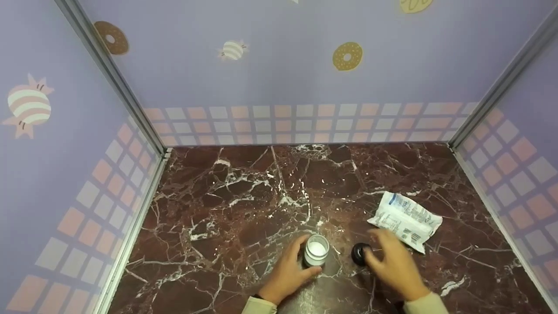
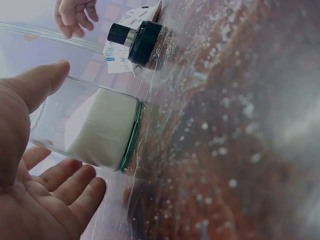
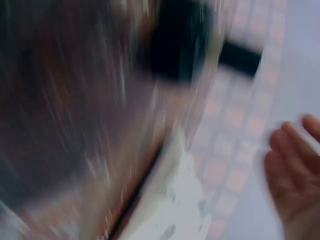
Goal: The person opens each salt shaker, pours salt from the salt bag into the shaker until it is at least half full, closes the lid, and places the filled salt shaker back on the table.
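Note:
A clear glass jar [image 1: 316, 249] partly filled with white, powdery contents [image 2: 102, 127] stands upright on the marbled tabletop. My left hand [image 1: 290, 268] holds it loosely, thumb on the near side and forefinger round the far side; in the left wrist view the other fingers spread beside the glass. A black lid [image 1: 357, 255] with a silver band and a narrow knob stands right of the jar. My right hand [image 1: 394, 264], fingers apart and holding nothing, is over beside this lid; both wrist views show a gap between them. The right wrist view is blurred.
Behind my right hand lies a crumpled white printed packet [image 1: 409, 220]. White grains are scattered over the dark red marbled tabletop [image 1: 244, 209]. Purple patterned panels [image 1: 283, 78] enclose the back and both sides, with metal posts at the corners.

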Demonstrator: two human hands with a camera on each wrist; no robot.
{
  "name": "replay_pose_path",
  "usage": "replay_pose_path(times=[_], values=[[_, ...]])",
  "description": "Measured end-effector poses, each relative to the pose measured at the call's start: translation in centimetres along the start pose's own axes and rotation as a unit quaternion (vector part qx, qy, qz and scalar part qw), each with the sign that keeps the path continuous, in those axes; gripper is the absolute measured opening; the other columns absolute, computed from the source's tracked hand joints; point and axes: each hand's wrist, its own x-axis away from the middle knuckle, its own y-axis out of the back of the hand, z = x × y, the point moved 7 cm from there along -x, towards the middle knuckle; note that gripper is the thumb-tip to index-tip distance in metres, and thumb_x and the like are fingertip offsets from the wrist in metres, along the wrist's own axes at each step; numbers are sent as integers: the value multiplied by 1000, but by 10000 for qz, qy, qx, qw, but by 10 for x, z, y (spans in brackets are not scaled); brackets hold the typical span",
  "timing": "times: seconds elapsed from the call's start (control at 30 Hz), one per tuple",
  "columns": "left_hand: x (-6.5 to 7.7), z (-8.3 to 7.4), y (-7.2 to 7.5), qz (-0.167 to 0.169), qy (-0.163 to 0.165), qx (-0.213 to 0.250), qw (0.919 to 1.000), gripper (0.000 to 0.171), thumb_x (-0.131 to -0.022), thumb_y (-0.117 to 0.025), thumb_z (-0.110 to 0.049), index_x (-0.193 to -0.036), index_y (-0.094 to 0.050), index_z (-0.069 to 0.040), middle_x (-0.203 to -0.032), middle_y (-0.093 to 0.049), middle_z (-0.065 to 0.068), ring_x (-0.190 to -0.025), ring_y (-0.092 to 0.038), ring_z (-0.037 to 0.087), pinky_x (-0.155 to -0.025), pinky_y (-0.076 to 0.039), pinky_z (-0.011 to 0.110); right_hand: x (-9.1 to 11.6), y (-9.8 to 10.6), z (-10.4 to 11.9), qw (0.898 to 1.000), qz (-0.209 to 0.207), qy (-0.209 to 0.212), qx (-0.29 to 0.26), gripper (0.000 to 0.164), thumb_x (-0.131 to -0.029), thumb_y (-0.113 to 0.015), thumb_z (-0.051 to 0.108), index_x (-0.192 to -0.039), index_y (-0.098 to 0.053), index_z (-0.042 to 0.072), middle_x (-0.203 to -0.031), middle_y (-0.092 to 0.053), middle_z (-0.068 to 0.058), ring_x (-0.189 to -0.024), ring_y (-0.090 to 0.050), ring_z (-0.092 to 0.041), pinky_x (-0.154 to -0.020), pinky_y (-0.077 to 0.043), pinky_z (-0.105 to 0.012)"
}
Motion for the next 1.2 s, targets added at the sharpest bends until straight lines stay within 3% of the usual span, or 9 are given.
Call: replay_pose_path(times=[0.07, 0.13, 0.37, 0.53, 0.67, 0.9, 1.2], values=[[0, 0, 0, -68, -26, 6, 10000, 89, -82, -88, -28, -156, -39, -18, -151, -50, 5, -137, -51, 25, -114, -45, 39, 14, -16, 11, 9983, 524, -40, 245, 58, -85, -82, 20, -135, -60, 0, -128, -63, -16, -111, -64, -34, -92, -58, -53], [1, -1, 0, -141, -49, -24, 9999, 89, -81, -88, -28, -155, -40, -20, -150, -52, 5, -136, -52, 24, -114, -44, 42, 23, -26, 18, 9965, 710, -73, 432, 64, -82, -86, 21, -137, -60, 0, -130, -61, -17, -113, -63, -37, -93, -58, -54], [0, -1, -3, -292, -115, -70, 9995, 88, -81, -88, -30, -155, -42, -20, -145, -56, 4, -132, -55, 23, -113, -46, 44, 26, -32, 15, 9972, 308, -422, 538, 47, -82, -83, 0, -125, -66, 4, -119, -66, -17, -110, -64, -40, -91, -56, -56], [-2, 2, -3, -434, -44, -177, 9989, 85, -80, -89, -34, -152, -46, -21, -143, -59, 5, -129, -57, 25, -111, -46, 48, 25, -31, 16, 9959, 40, -581, 691, 51, -81, -84, 1, -128, -65, -1, -115, -70, -23, -106, -66, -42, -90, -56, -57], [-5, 4, -5, -493, 40, -297, 9983, 82, -79, -89, -35, -150, -51, -22, -140, -63, 5, -126, -60, 26, -108, -49, 50, 19, -32, 16, 9942, 162, -643, 849, 48, -80, -87, 6, -123, -67, -2, -110, -71, -22, -105, -66, -44, -92, -54, -59], [-10, 0, 0, -387, 65, -648, 9971, 84, -75, -91, -35, -149, -54, -19, -139, -64, 2, -127, -60, 26, -109, -47, 51, 12, -39, 11, 9842, 867, -1402, 653, 44, -87, -83, 17, -127, -67, 5, -130, -63, -27, -110, -66, -47, -89, -53, -64], [-15, -1, 0, 9, 348, -563, 9978, 78, -73, -93, -31, -143, -59, -23, -136, -67, 1, -126, -62, 26, -110, -47, 50, 14, -43, 8, 9842, 863, -1502, 355, 54, -85, -85, 17, -131, -64, 0, -119, -61, -23, -105, -66, -46, -88, -55, -62]])
